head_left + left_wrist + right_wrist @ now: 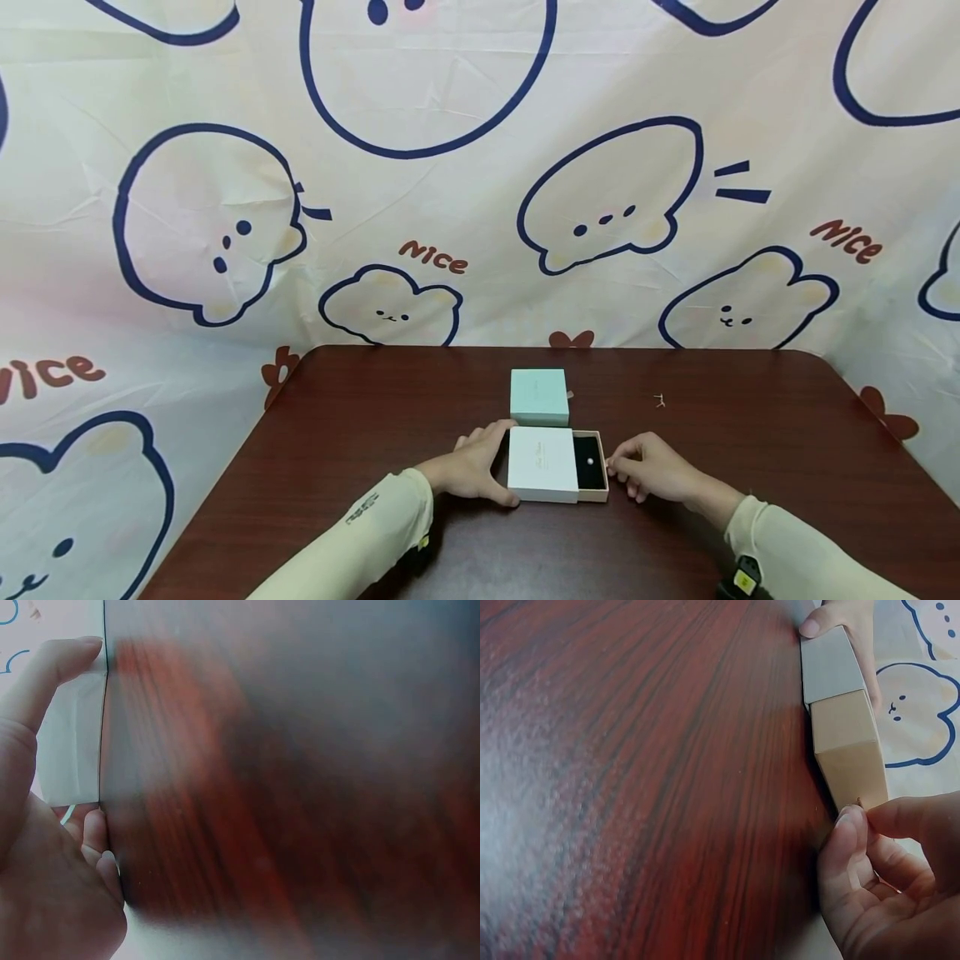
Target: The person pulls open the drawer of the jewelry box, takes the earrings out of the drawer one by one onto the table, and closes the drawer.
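A white box sleeve (543,460) with faint lettering lies on the table. My left hand (474,465) holds it from its left side, thumb at the near edge and fingers at the far edge. Out of the sleeve's right end sticks a tan drawer (593,495), partly pulled out. Inside the drawer is a black insert (589,454) bearing a small white pearl-like piece (590,461). My right hand (660,468) pinches a small pull tab at the drawer's end between thumb and index finger, seen close in the right wrist view beside the drawer front (853,774).
A mint-green box (539,397) stands just behind the white sleeve. Farther right on the dark wooden table (390,400) lies a tiny pale item (659,401). A cartoon-print cloth (480,200) hangs behind the table.
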Tool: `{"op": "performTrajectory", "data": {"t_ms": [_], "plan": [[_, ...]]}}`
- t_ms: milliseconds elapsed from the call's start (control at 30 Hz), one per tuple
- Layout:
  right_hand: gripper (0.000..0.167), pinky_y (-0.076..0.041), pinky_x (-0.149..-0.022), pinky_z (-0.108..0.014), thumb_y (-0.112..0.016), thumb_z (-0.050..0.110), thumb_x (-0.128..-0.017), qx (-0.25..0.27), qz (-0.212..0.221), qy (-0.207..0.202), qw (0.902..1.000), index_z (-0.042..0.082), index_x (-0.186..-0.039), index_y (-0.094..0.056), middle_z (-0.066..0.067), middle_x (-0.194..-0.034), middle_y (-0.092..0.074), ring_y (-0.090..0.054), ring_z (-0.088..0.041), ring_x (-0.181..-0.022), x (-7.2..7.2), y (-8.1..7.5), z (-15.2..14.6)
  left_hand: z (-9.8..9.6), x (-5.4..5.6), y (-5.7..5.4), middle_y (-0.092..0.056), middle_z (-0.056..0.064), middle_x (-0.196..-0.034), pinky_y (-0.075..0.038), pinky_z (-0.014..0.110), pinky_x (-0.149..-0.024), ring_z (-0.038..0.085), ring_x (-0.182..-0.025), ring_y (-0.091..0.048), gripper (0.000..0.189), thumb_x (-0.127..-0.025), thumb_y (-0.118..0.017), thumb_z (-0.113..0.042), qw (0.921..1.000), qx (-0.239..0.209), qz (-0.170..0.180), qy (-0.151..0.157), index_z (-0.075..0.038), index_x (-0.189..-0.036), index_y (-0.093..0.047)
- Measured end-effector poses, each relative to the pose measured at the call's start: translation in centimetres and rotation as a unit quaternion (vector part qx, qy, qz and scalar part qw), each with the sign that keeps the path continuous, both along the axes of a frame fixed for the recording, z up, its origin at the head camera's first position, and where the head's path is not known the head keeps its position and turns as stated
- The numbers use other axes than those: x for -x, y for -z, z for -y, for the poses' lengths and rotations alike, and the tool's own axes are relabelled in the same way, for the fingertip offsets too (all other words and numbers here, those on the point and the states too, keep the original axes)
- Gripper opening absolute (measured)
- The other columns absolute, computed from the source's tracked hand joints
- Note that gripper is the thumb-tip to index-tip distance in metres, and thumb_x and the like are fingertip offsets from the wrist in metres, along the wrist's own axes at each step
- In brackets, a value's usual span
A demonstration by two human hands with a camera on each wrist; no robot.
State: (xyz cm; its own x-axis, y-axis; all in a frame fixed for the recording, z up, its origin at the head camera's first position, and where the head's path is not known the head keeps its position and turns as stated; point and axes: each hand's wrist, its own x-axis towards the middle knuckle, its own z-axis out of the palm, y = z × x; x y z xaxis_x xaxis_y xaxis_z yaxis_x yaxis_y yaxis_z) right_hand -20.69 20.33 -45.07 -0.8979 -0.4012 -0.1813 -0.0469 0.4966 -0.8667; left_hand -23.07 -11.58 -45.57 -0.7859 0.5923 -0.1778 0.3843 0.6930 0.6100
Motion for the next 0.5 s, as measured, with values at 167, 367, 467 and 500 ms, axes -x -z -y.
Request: {"op": "performTrajectory", "data": {"t_ms": [167, 367, 467, 500], "plan": [[0.022, -0.054, -0.052, -0.028, -0.057, 0.009, -0.099, -0.005, -0.004, 0.004, 1.0000, -0.001, -0.087, -0.072, -0.002, -0.070, -0.058, -0.056, -0.011, -0.055, 0.14, -0.01, -0.20, -0.01, 0.05, -0.05, -0.036, 0.006, -0.159, -0.027, 0.044, -0.106, 0.028, -0.141, -0.035, 0.112, -0.072, -0.087, -0.044, 1.0000, 0.004, 0.000, -0.005, -0.018, -0.158, -0.021], [0.022, -0.054, -0.051, -0.028, -0.058, 0.009, -0.098, -0.007, -0.004, 0.004, 1.0000, -0.001, -0.087, -0.072, -0.002, -0.069, -0.058, -0.057, -0.011, -0.055, 0.05, -0.01, -0.32, -0.05, 0.09, 0.11, -0.036, 0.006, -0.159, -0.027, 0.044, -0.106, 0.028, -0.141, -0.035, 0.112, -0.072, -0.087, -0.044, 1.0000, 0.004, 0.001, -0.002, -0.017, -0.158, -0.021], [0.022, -0.054, -0.051, -0.027, -0.057, 0.009, -0.098, -0.009, -0.010, 0.001, 0.9999, -0.002, -0.086, -0.072, -0.001, -0.069, -0.058, -0.057, -0.010, -0.055, -0.05, -0.03, -0.39, -0.08, 0.05, 0.15, -0.037, 0.005, -0.158, -0.027, 0.042, -0.103, 0.028, -0.139, -0.036, 0.111, -0.071, -0.088, -0.044, 1.0000, 0.002, -0.001, -0.002, -0.017, -0.157, -0.022], [0.022, -0.054, -0.051, -0.027, -0.057, 0.009, -0.098, -0.009, -0.010, 0.000, 0.9999, -0.002, -0.086, -0.072, -0.001, -0.069, -0.058, -0.057, -0.010, -0.055, -0.08, -0.04, -0.41, -0.08, 0.04, 0.17, -0.037, 0.005, -0.158, -0.027, 0.042, -0.103, 0.027, -0.138, -0.037, 0.111, -0.071, -0.088, -0.043, 1.0000, 0.001, -0.001, -0.002, -0.018, -0.157, -0.022]]}}
